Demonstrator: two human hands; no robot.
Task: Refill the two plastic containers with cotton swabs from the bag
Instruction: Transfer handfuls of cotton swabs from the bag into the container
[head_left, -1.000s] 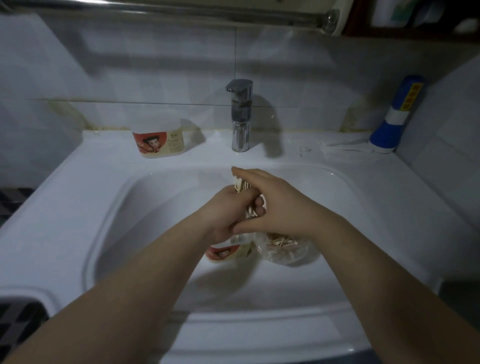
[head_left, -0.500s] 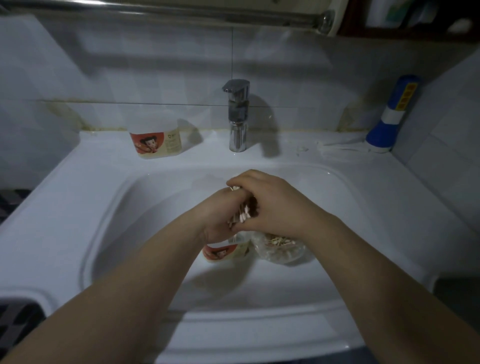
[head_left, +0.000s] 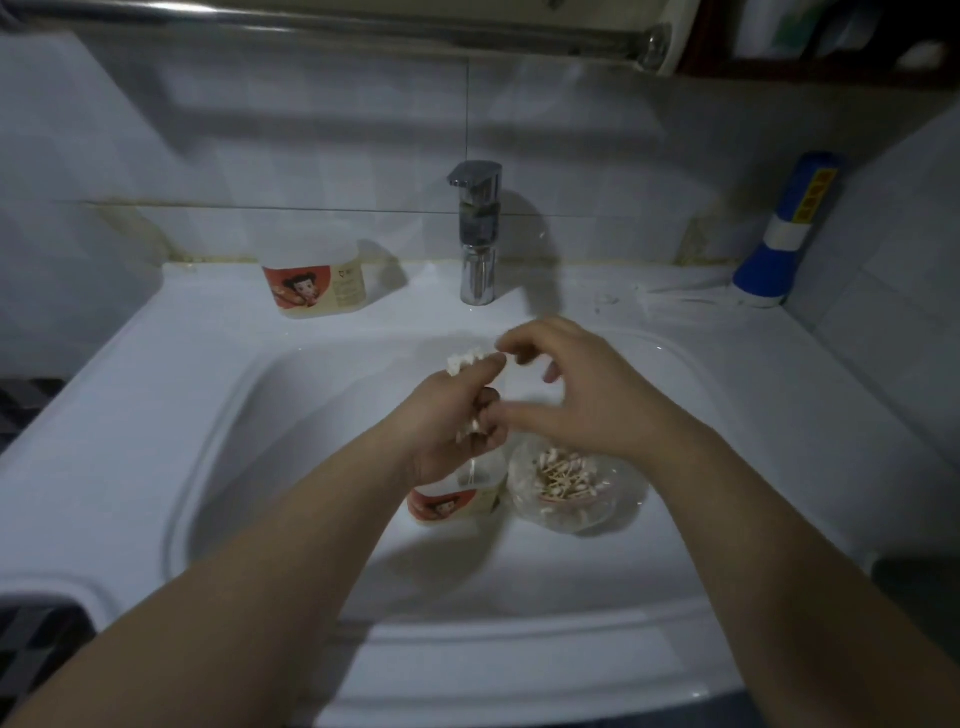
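Note:
My left hand (head_left: 457, 415) grips a bundle of cotton swabs (head_left: 465, 359) above the sink basin, white tips sticking out past the fingers. Right beside it my right hand (head_left: 582, 395) hovers with loosely curved fingers, the fingertips near the swab tips; I cannot tell if they touch. Under my left hand stands a plastic container (head_left: 457, 501) with a red cartoon label, partly hidden. A clear bag (head_left: 571, 486) with several swabs lies next to it in the basin. A second container (head_left: 317, 286) with the same label stands on the ledge at the back left.
The white sink (head_left: 218, 415) fills the middle of the view, with a chrome faucet (head_left: 478, 234) at the back centre. A blue and white torch (head_left: 784, 234) leans in the back right corner. A metal rail (head_left: 363, 21) runs overhead.
My right hand has let go of the bundle and lifted away to the right, fingers spread. The swabs stay in my left hand, tips now showing.

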